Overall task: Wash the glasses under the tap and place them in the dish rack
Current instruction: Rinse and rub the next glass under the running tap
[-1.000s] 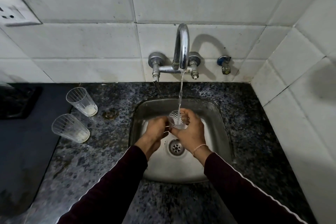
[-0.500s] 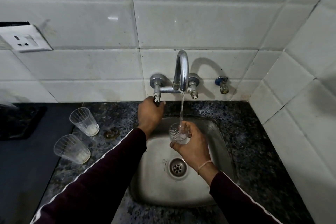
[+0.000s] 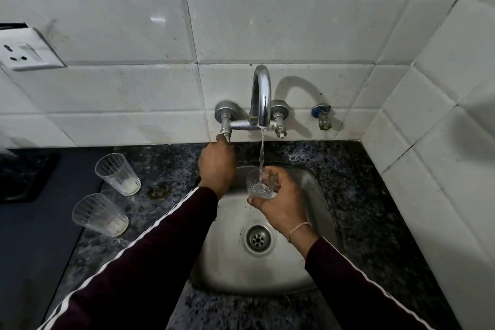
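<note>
From our head camera, little has changed since half a second ago: our left hand (image 3: 217, 165) still grasps the tap handle (image 3: 224, 138), our right hand (image 3: 281, 202) still grips the clear ribbed glass (image 3: 259, 184) under the stream, over the sink (image 3: 318, 225). No writing is legible.

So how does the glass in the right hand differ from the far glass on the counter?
The held glass is gripped by the right hand over the sink with tap water running into it; the far glass on the counter stands untouched, left of the sink. The held glass looks shorter and has clear water inside; the far glass looks taller, ribbed, with whitish residue at its bottom. Both are clear and mouth-up.
</note>
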